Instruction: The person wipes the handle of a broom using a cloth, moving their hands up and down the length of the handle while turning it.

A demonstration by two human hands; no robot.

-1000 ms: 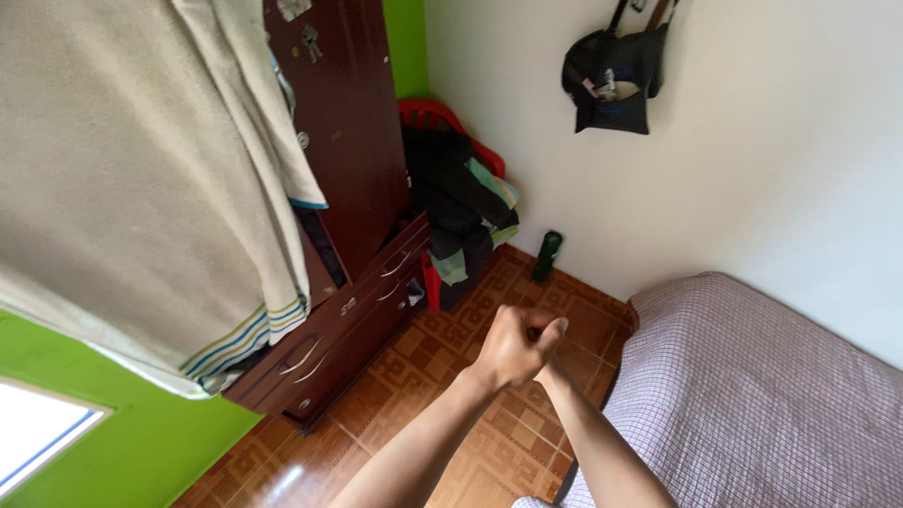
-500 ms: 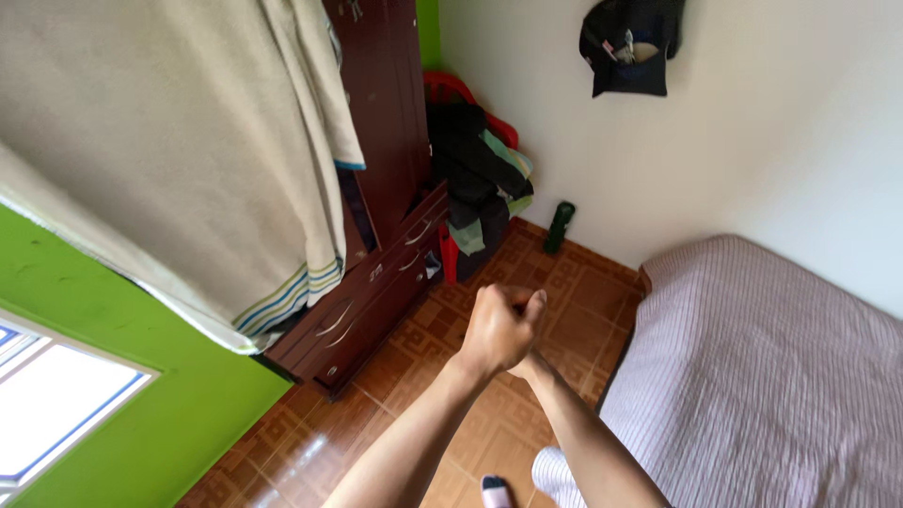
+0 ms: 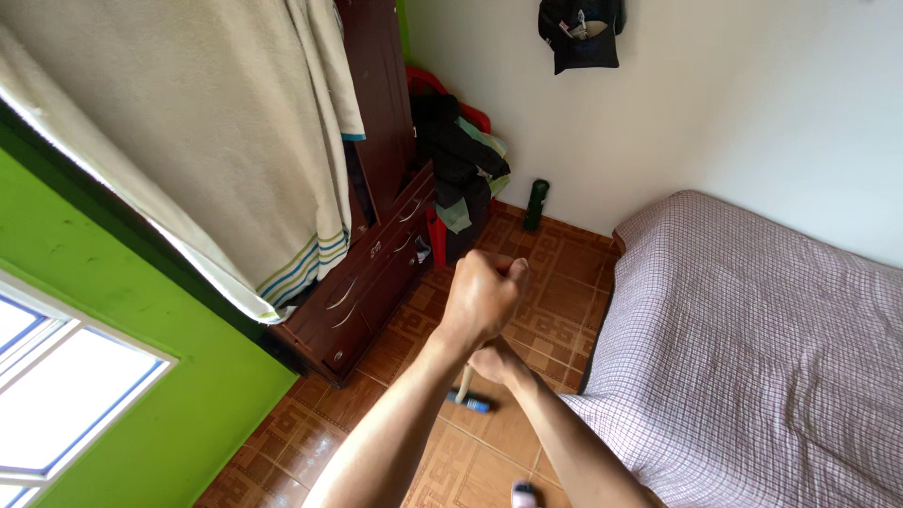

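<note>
- Left hand (image 3: 482,296) stays fisted on a pale stick (image 3: 464,384); right hand (image 3: 496,360) grips beneath.
- Stick's blue-tipped end, newly visible, hangs below the fingers; view has swung downward.

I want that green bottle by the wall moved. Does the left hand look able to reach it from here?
Probably not: the left hand is closed in a fist, and the green bottle stands well beyond it.

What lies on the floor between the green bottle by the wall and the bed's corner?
In the head view, only bare patterned floor tiles lie between the green bottle and the bed.
</note>
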